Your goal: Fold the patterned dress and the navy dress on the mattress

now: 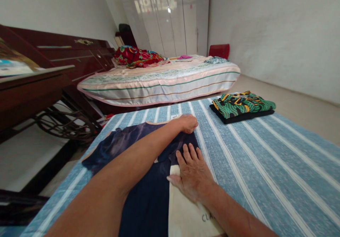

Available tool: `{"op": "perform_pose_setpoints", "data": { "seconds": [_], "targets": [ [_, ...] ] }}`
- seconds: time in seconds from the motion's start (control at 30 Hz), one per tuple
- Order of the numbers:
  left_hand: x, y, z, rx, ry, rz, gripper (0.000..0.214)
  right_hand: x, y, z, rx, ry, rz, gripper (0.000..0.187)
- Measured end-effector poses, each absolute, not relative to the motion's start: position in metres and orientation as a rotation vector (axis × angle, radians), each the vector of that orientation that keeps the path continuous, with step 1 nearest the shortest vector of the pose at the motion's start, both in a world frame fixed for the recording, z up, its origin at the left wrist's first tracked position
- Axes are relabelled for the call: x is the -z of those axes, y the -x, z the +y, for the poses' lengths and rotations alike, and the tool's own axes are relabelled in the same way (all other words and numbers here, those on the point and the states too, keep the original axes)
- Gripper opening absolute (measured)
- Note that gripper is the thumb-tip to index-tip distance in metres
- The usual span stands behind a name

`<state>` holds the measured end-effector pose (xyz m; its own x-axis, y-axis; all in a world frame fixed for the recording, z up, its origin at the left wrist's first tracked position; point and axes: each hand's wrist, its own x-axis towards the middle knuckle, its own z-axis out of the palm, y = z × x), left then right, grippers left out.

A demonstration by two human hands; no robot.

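Observation:
A dark navy T-shirt [145, 198] with a cream panel lies spread on the blue striped bed cover, one side partly folded in. My left arm crosses over it, and my left hand [189, 123] is closed on the fabric near the shirt's far right shoulder. Just below it, my right hand [193, 171] lies flat on the folded part, fingers spread, partly over the cream panel. Dark lettering on that panel is half hidden by my right wrist.
Folded green, yellow and black clothes [243, 104] sit to the right on the striped cover [255, 166]. Beyond stands another bed [159, 85] with a red floral blanket [138, 56]. A dark wooden desk [34, 83] is at the left, a pale wardrobe [170, 24] at the back.

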<state>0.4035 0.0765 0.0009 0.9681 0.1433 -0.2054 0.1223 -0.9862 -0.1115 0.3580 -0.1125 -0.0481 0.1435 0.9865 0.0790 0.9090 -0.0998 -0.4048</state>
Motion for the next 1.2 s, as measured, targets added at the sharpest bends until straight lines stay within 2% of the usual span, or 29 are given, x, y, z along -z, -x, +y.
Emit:
{"op": "perform_pose_setpoints", "data": {
  "seconds": [0.2, 0.4, 0.67, 0.87, 1.07, 1.2],
  "targets": [
    [-0.016, -0.407, 0.067, -0.561, 2.919, -0.138, 0.030, 0.049, -0.359, -0.112, -0.304, 2.061, -1.813, 0.080],
    [-0.021, -0.405, 0.065, -0.573, 2.869, -0.128, 0.018, 0.047, -0.359, -0.113, -0.302, 2.050, -1.804, 0.079],
    [-0.020, -0.398, 0.072, -0.536, 2.863, -0.042, 0.025, 0.043, -0.359, -0.113, -0.324, 2.064, -1.805, 0.080],
    [-0.014, -0.390, 0.070, -0.477, 2.777, -0.051, 0.024, 0.045, -0.359, -0.112, -0.329, 2.054, -1.806, 0.080],
    [-0.007, -0.382, 0.069, -0.407, 2.831, 0.203, 0.024, 0.048, -0.359, -0.111, -0.309, 2.039, -1.796, 0.082],
    [-0.002, -0.380, 0.071, -0.374, 2.868, 0.200, 0.019, 0.049, -0.359, -0.111, -0.303, 2.045, -1.801, 0.081]
  ]
}}
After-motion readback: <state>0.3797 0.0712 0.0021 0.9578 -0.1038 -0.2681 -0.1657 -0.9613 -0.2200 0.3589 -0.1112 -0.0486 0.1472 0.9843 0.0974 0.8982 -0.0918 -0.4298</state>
